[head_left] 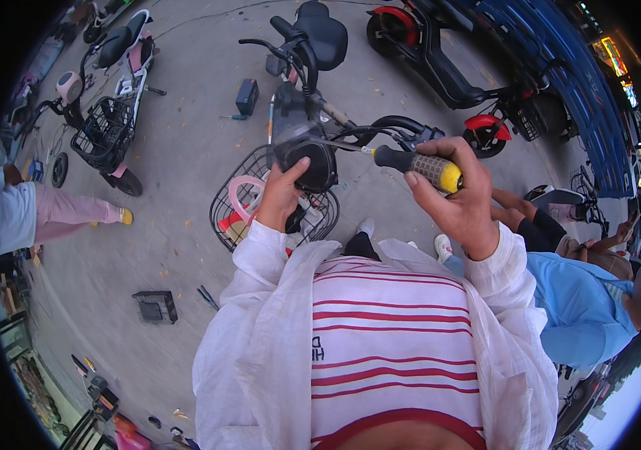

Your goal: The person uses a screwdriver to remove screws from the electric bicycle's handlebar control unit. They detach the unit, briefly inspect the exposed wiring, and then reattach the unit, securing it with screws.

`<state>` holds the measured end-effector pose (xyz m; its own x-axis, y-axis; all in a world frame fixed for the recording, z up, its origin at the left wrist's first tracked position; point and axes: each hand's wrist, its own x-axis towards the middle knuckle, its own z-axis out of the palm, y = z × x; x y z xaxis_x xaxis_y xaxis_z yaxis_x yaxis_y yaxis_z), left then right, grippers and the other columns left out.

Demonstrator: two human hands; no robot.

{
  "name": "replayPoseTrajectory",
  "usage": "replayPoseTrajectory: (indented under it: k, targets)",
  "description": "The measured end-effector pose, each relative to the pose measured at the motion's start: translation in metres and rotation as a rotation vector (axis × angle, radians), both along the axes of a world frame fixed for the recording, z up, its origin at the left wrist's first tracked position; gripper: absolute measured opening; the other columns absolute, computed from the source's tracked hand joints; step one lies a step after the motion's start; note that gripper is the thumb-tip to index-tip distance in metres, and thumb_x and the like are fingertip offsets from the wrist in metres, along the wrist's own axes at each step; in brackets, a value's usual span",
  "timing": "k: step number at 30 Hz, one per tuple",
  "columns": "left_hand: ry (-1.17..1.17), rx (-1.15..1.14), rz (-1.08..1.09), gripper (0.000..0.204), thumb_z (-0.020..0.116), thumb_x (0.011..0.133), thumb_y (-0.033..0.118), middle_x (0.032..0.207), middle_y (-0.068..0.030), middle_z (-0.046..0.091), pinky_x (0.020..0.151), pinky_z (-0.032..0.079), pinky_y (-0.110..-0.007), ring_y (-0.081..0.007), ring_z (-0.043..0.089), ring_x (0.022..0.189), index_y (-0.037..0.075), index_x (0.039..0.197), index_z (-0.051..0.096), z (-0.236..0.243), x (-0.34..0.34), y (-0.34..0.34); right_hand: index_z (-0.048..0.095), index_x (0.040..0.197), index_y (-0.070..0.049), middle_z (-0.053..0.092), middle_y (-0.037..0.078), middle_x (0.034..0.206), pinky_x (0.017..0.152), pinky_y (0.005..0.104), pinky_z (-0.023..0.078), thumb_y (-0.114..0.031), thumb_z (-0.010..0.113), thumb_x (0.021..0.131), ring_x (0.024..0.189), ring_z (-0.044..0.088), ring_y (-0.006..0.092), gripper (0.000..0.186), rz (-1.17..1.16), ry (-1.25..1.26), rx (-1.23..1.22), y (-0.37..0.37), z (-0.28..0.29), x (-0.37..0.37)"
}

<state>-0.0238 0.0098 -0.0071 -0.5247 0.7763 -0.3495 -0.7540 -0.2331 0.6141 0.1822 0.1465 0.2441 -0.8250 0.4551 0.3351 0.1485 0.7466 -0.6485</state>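
My right hand (469, 196) is closed around the black, grey and yellow handle of a screwdriver (397, 158). Its shaft points left, towards the back of a round black headlight housing (316, 168) at the front of an electric scooter. My left hand (279, 196) grips that housing from its lower left, thumb lying over the edge. Whether the tip touches a screw cannot be made out. Under the housing is a black wire basket (221, 219) holding a pink ring (239, 196) and assorted loose items. Cables and the handlebar (384, 126) run just beyond the screwdriver.
A dark box (247, 96) lies on the pavement beyond the basket; a black case (155, 307) and pliers (207, 298) lie at lower left. Another scooter (114, 112) stands left, a red-and-black one (440, 67) far right. A person in blue (579, 300) is close on my right.
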Motion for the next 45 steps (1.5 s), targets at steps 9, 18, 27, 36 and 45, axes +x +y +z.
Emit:
replayPoseTrajectory:
  k: [9,18,27,36,45]
  targets:
    - [0.561,-0.174,0.141,0.072,0.082,0.076,0.008,0.118,-0.0125,0.064,0.093,0.050,-0.031,-0.0196,0.064,0.103,-0.004,0.136,0.044,0.025,0.014,0.009,0.061,0.105,-0.002,0.069,0.016,0.096,0.073,0.0325,0.056,-0.026,0.077,0.081,0.084,0.070,0.0276,0.037,-0.005,-0.066,-0.059,-0.010,0.000,-0.030]
    - [0.669,-0.246,0.167,0.086,0.084,0.073,0.014,0.123,-0.0165,0.063,0.096,0.048,-0.031,-0.0217,0.062,0.110,-0.006,0.142,0.038,0.019,0.016,0.014,0.061,0.103,-0.001,0.069,0.017,0.092,0.071,0.0314,0.055,-0.025,0.078,0.081,0.081,0.070,0.0267,0.036,-0.022,-0.079,-0.058,-0.011,-0.009,-0.027]
    - [0.770,-0.336,0.176,0.097,0.086,0.071,0.018,0.130,-0.0220,0.058,0.101,0.044,-0.032,-0.0270,0.059,0.118,-0.009,0.146,0.030,0.012,0.023,0.018,0.062,0.100,0.001,0.069,0.018,0.082,0.061,0.0301,0.053,-0.031,0.078,0.085,0.070,0.070,0.0253,0.038,-0.172,-0.138,-0.096,-0.022,-0.013,-0.016]
    - [0.839,-0.424,0.230,0.100,0.086,0.071,0.015,0.135,-0.0228,0.055,0.105,0.041,-0.033,-0.0274,0.056,0.122,-0.009,0.148,0.027,0.004,0.035,0.020,0.064,0.103,0.001,0.069,0.017,0.083,0.062,0.0302,0.056,-0.021,0.079,0.085,0.070,0.070,0.0246,0.032,-0.156,-0.195,0.106,-0.030,-0.007,-0.005]
    - [0.810,-0.370,0.262,0.095,0.085,0.070,0.010,0.133,-0.0212,0.056,0.103,0.042,-0.034,-0.0279,0.057,0.119,-0.006,0.146,0.031,0.007,0.037,0.021,0.065,0.109,-0.002,0.067,0.018,0.098,0.076,0.0335,0.056,-0.014,0.079,0.083,0.088,0.070,0.0295,0.032,-0.050,-0.296,0.085,-0.012,0.001,-0.001]
